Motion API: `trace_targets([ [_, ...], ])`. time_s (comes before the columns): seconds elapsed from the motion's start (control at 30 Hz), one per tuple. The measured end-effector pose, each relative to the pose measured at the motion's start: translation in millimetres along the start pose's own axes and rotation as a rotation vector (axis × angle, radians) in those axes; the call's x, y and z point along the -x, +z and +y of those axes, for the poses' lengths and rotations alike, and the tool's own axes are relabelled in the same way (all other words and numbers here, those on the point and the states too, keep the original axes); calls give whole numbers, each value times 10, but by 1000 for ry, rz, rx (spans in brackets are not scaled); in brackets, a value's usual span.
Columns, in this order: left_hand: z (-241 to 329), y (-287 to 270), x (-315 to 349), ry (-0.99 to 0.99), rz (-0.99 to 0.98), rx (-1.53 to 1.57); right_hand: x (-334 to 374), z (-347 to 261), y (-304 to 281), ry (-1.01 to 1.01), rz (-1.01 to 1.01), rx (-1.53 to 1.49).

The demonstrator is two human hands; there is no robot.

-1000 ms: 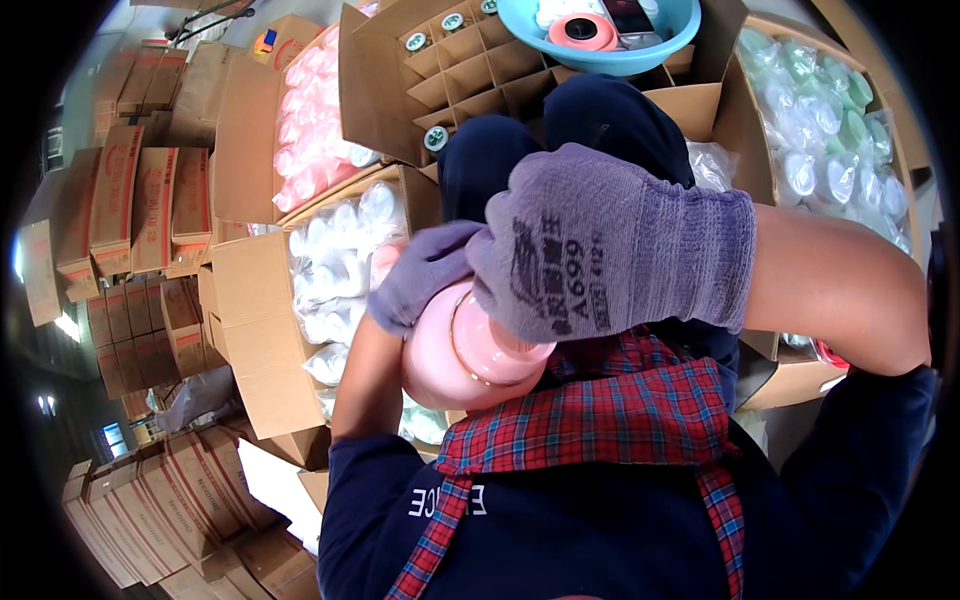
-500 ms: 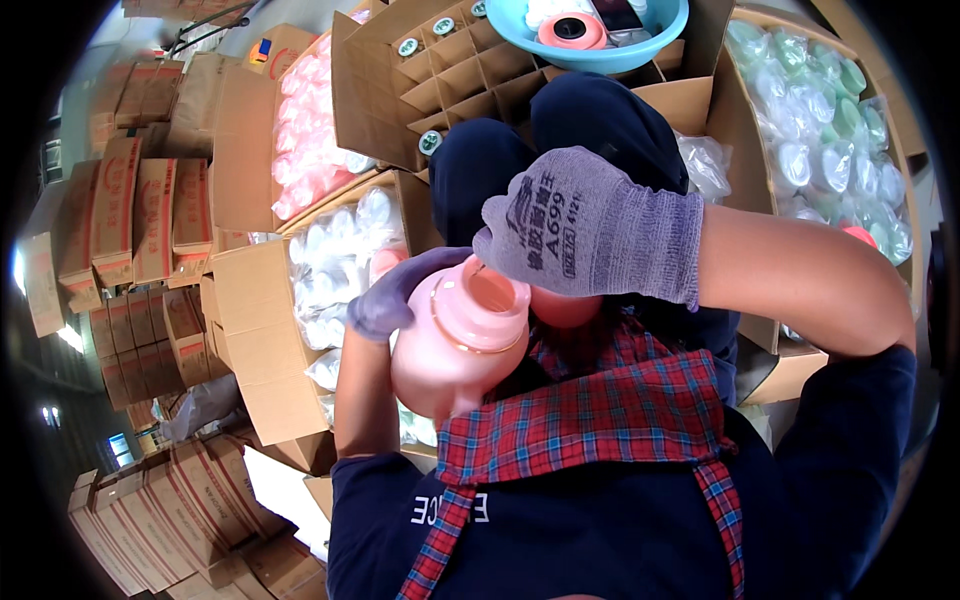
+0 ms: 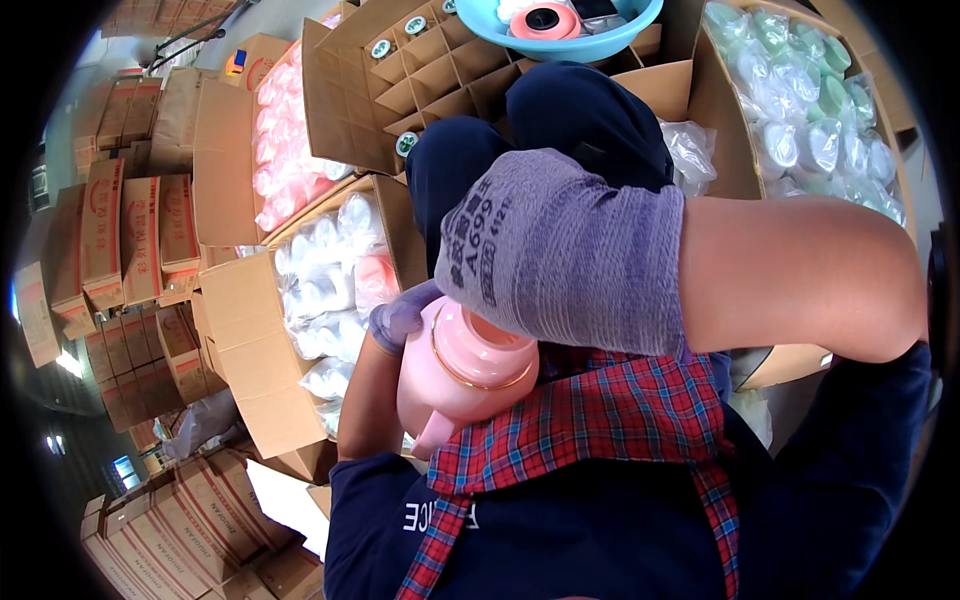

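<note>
A shiny pink jug (image 3: 455, 370) with a gold ring round its neck and a handle low on its near side is tilted in front of my apron. My left hand (image 3: 402, 316), in a grey-purple glove, grips it from the left by the neck and shoulder; some of those fingers are behind it. Over the jug's mouth is my right hand (image 3: 565, 260), gloved alike, its back toward me and covering part of the opening. The fingers curl down out of sight, so whatever they hold is hidden.
Ahead stands a divided carton (image 3: 430, 85), a blue basin (image 3: 590, 42) over its far part. Open boxes of bagged white (image 3: 325, 265), pink (image 3: 285, 150) and green parts (image 3: 830, 100) flank my knees (image 3: 590, 115). Brown cartons (image 3: 140, 235) are stacked at far left.
My right hand has moved lower and nearer to me, covering more of the jug's mouth. The round pink thing seen under it before is now hidden. My view has shifted slightly.
</note>
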State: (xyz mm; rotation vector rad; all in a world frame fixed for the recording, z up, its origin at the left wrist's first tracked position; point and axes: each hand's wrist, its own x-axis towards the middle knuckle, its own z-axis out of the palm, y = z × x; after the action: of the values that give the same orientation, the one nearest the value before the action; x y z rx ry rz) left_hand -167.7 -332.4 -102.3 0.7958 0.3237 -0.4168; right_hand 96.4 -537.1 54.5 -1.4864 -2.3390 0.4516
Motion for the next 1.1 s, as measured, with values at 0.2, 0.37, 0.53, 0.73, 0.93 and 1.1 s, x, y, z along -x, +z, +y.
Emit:
trace_targets([
  [0.2, -13, 32, -40, -34, -58, -7, 48, 19, 136, -98, 71, 91],
  [0.37, -3, 50, -73, -72, -94, -30, 102, -6, 169, -136, 127, 160],
  [0.53, -54, 58, -7, -92, -83, -39, 166, 54, 206, -201, 213, 194],
  [0.73, 12, 189, 106, -14, -22, -85, 986, 383, 82, 286, 634, 315],
  [0.93, 495, 817, 270, 362, 424, -461, 4536, 1105, 1367, 1473, 264, 554],
  [1.1, 1148, 750, 307, 702, 21, -1218, 3519, 811, 1380, 1417, 488, 498],
])
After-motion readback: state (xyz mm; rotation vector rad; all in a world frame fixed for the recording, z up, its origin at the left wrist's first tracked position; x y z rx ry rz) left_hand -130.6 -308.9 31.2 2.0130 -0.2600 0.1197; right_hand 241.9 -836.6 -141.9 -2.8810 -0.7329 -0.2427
